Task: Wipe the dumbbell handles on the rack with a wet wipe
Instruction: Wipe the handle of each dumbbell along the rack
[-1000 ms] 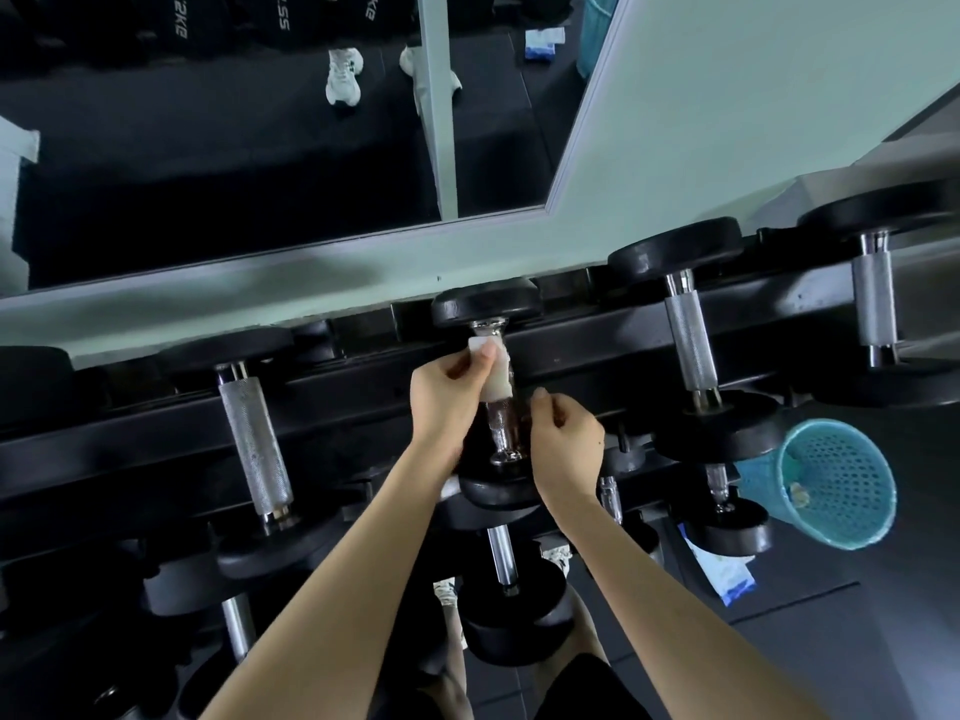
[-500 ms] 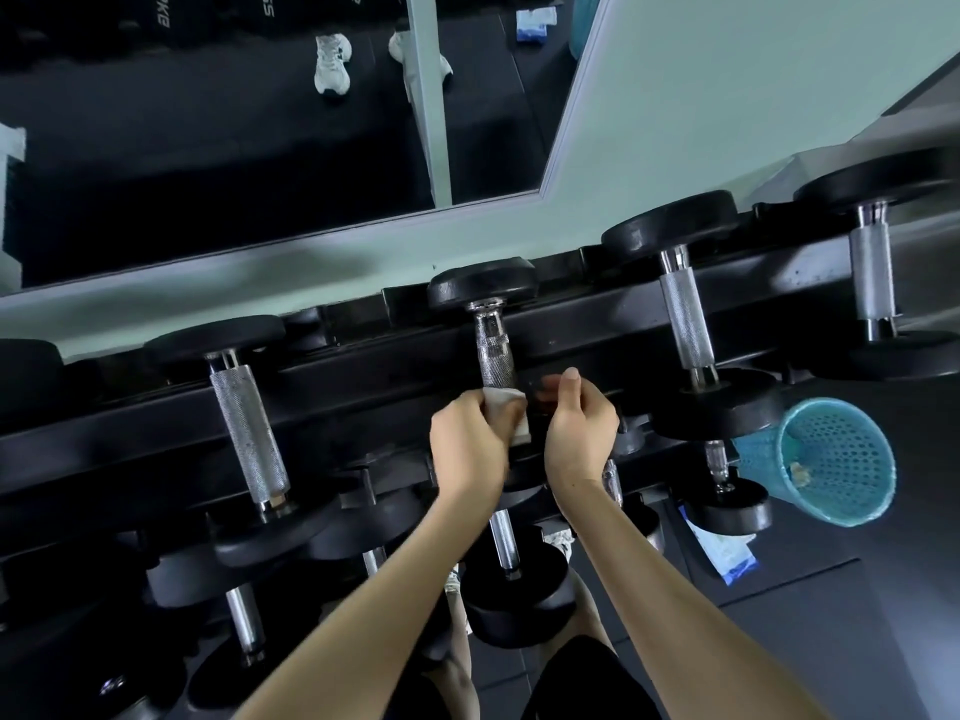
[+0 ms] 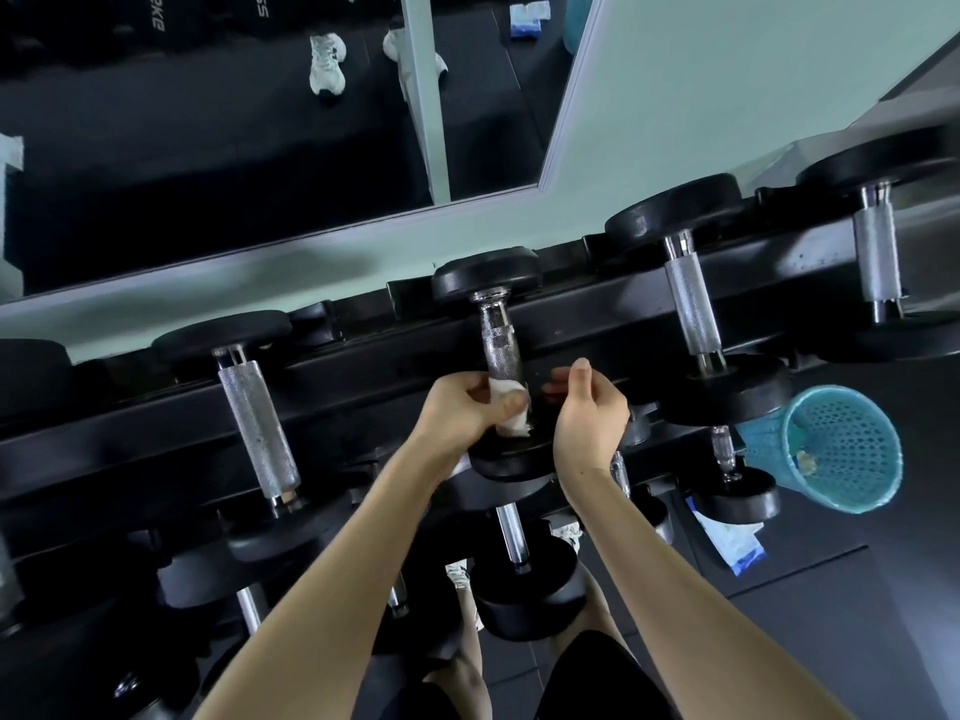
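Left hand (image 3: 460,407) fingers grip the wet wipe (image 3: 514,422) round 1 dumbbell handle (image 3: 501,350) on the rack (image 3: 156,407); right hand (image 3: 589,420) just beside, fingers loosely curled.

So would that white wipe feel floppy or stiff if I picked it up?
Probably floppy: the wet wipe is bunched and wrapped round the dumbbell handle in the left hand. Likely very light too, since it crumples into that small grip. Being a wet wipe, it may feel damp and a bit slippery.

Location: a gym, identified by the tiered dumbbell rack (image 3: 597,314), wall mirror (image 3: 234,148) and dark floor matting (image 3: 831,615) (rubber-type).
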